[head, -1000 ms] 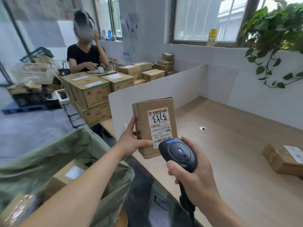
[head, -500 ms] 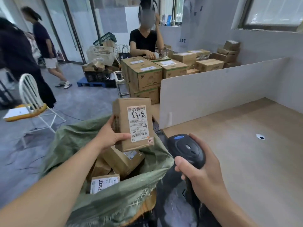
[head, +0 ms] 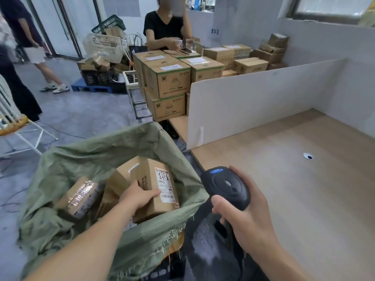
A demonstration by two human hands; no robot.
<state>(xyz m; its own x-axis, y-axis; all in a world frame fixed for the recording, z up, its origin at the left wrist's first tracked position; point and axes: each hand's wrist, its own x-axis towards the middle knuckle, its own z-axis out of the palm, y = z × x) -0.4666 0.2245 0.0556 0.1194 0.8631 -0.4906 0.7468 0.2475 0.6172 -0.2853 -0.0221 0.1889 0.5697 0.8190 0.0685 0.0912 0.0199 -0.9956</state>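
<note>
My left hand (head: 137, 196) grips a small cardboard parcel (head: 157, 186) with a white shipping label, down inside the mouth of a green woven sack (head: 85, 157). Thumb lies across the front face, fingers behind. Several other parcels lie in the sack, one wrapped in shiny tape (head: 79, 196). My right hand (head: 246, 216) holds a black barcode scanner (head: 224, 187) by its handle, just right of the sack and over the edge of the wooden table (head: 304, 189).
A white divider board (head: 253, 102) stands along the table's far side. Stacked cartons (head: 168, 78) lie beyond it, with a person in black behind them. A white chair (head: 12, 126) stands at the left. Two people are on the floor at the far left.
My left hand has lowered the labelled parcel from in front of the scanner down into the green sack. The view has swung left and down. The scanner hand stays put.
</note>
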